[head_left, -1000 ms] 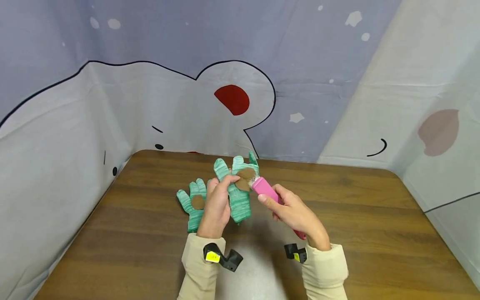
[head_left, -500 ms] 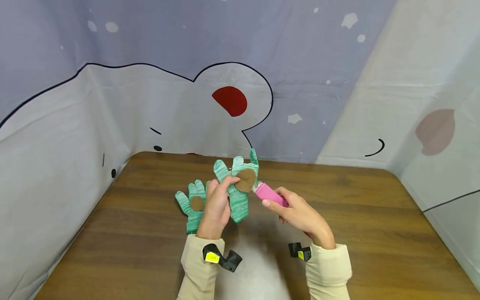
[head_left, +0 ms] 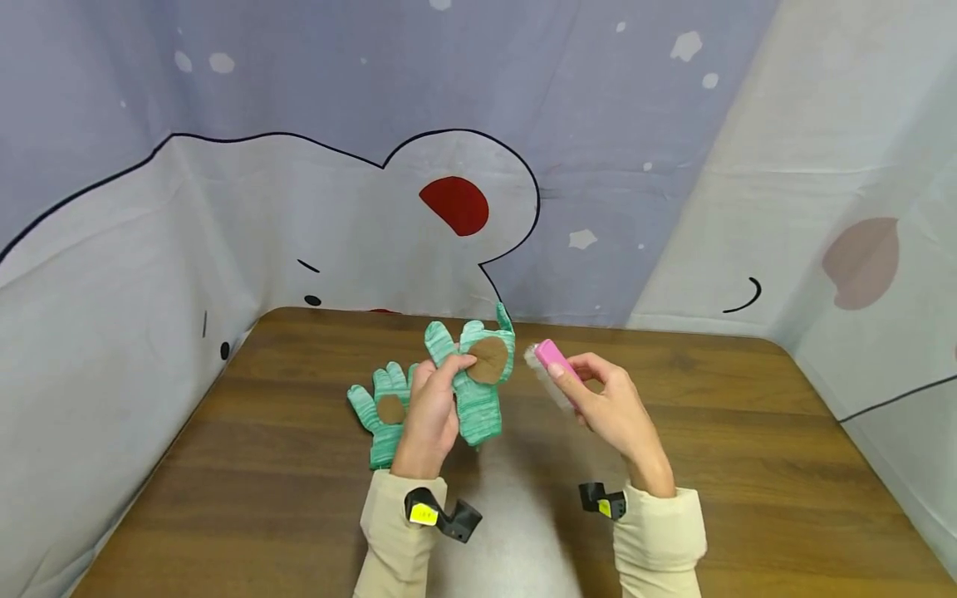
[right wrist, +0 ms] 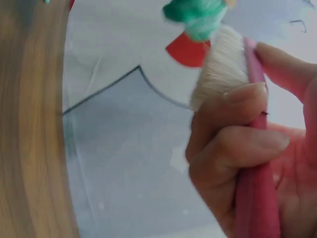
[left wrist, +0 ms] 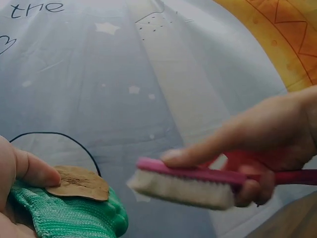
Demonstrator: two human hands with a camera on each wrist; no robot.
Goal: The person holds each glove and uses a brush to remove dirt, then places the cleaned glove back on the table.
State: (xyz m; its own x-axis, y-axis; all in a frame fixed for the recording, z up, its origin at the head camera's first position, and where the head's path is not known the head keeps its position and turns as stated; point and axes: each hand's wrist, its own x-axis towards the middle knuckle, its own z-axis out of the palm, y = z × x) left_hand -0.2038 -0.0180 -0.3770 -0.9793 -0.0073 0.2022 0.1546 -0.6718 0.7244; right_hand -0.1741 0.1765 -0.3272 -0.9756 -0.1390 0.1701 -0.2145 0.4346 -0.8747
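Note:
In the head view my left hand (head_left: 434, 407) pinches a green knitted glove (head_left: 478, 411), its thumb pressed on the round brown patch (head_left: 488, 360) of the palm. My right hand (head_left: 616, 411) grips a pink brush (head_left: 557, 359) with white bristles, held a short way right of the glove and apart from it. The left wrist view shows the bristles (left wrist: 181, 189) facing down and the thumb lying along the brush's back. Curled fingers wrap the pink handle (right wrist: 257, 198) in the right wrist view. A second green glove (head_left: 385, 428) lies on the table, partly hidden behind my left hand.
The brown wooden table (head_left: 748, 465) spreads out under both hands. A printed fabric curtain (head_left: 321, 199) stands along its back and sides. Black camera mounts (head_left: 449, 515) sit on both wrists.
The brush has come off the held glove's patch and moved right, turning so its bristles face left and down. My left hand and its glove have stayed nearly in place.

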